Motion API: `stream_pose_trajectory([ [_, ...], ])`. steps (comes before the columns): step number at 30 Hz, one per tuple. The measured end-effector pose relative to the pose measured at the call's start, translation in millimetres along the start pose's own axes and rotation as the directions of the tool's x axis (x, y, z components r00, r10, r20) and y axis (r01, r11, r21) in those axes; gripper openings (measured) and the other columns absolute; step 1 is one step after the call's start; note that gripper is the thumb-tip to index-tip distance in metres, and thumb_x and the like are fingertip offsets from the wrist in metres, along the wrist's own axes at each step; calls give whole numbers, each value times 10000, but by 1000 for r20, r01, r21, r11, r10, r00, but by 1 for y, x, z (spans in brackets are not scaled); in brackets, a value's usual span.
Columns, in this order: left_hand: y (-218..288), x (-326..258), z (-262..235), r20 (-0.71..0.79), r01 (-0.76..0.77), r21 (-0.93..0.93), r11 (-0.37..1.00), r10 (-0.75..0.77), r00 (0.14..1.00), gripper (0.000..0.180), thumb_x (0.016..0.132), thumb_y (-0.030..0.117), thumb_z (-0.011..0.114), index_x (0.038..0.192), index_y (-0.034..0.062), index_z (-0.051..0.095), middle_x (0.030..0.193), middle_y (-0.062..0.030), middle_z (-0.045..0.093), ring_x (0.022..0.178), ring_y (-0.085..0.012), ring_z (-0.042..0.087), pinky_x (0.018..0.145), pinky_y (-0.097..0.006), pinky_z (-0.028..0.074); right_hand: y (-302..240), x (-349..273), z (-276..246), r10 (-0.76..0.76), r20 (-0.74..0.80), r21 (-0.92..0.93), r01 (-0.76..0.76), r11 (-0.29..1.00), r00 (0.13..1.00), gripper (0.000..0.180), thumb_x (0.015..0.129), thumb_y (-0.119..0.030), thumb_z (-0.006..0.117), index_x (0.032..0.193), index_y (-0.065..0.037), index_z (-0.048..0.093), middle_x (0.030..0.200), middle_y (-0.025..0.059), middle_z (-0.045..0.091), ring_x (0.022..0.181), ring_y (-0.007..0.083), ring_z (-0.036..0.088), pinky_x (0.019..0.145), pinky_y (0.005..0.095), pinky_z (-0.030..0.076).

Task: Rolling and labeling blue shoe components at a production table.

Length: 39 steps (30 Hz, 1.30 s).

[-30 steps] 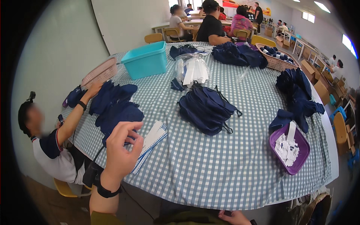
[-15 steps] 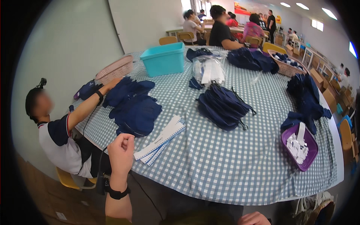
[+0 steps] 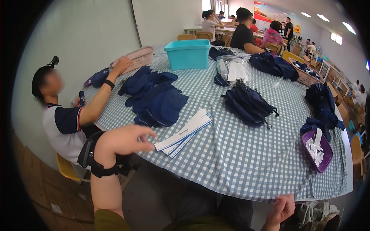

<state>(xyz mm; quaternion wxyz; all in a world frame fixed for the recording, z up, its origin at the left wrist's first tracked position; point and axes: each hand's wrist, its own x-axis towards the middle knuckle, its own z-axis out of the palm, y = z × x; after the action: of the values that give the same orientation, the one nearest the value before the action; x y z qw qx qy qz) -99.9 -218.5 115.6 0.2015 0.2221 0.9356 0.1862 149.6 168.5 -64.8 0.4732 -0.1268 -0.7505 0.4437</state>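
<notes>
My left hand (image 3: 124, 140) hovers open and holds nothing, its fingertips close to a stack of long white paper cards (image 3: 184, 133) lying on the checked tablecloth (image 3: 239, 154). A black band sits on that wrist. Just beyond the cards lies a pile of dark blue fabric pieces (image 3: 156, 96). My right hand (image 3: 281, 210) is low at the near table edge, fingers curled at the hem of the cloth; I cannot tell whether it grips it.
A seated person at left reaches a hand (image 3: 121, 63) to a pink basket (image 3: 137, 57). A teal bin (image 3: 189, 54), a clear plastic bag (image 3: 234, 69), more dark blue piles (image 3: 248, 104), a purple tray (image 3: 318, 150) of white tags and a wicker basket (image 3: 306, 75) stand on the table.
My left hand has dropped from over the blue pile to the table's near edge and spread its fingers. The view has swung left and down. My right hand has come into view.
</notes>
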Motion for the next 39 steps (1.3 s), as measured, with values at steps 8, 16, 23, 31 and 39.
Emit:
stream_pose_trajectory([
  [8, -9, 89, 23, -943, -234, 106, 966, 173, 285, 59, 824, 5, 631, 878, 1, 608, 737, -127, 586, 649, -260, 600, 605, -352, 482, -17, 4, 14, -144, 103, -136, 157, 978, 984, 226, 918, -157, 584, 737, -37, 647, 541, 7, 502, 668, 175, 456, 650, 312, 352],
  [16, -40, 151, 58, -893, 48, 63, 997, 35, 448, 334, 859, 279, 715, 987, 4, 576, 962, -169, 604, 923, -353, 598, 796, -446, 486, -19, 20, 25, -120, 38, -237, 126, 963, 992, 200, 879, -121, 597, 713, -35, 665, 546, 11, 541, 697, 192, 465, 663, 318, 375],
  [23, -32, 157, 76, -903, 273, 117, 955, -12, 429, 307, 781, 237, 762, 949, 53, 582, 1008, -111, 555, 959, -345, 561, 801, -451, 484, -14, 35, 13, -62, -74, -271, 40, 962, 995, 223, 895, -137, 582, 709, -39, 656, 542, 3, 546, 751, 175, 460, 693, 313, 372],
  [31, -21, 158, 71, -921, -22, 284, 959, 279, 272, 178, 854, 78, 655, 890, -16, 509, 878, -145, 510, 874, -334, 508, 783, -441, 432, -24, 54, 17, -139, 69, -273, 153, 950, 988, 213, 912, -121, 598, 736, -24, 672, 587, 31, 575, 657, 178, 481, 637, 316, 385],
  [39, -26, 163, 73, -939, -200, 89, 976, 149, 309, 147, 955, 89, 573, 981, -27, 485, 891, -200, 555, 799, -370, 574, 734, -412, 462, -45, 68, 37, -182, 200, -200, 222, 954, 963, 243, 957, -120, 600, 744, -22, 665, 632, 50, 595, 649, 205, 515, 626, 347, 384],
])
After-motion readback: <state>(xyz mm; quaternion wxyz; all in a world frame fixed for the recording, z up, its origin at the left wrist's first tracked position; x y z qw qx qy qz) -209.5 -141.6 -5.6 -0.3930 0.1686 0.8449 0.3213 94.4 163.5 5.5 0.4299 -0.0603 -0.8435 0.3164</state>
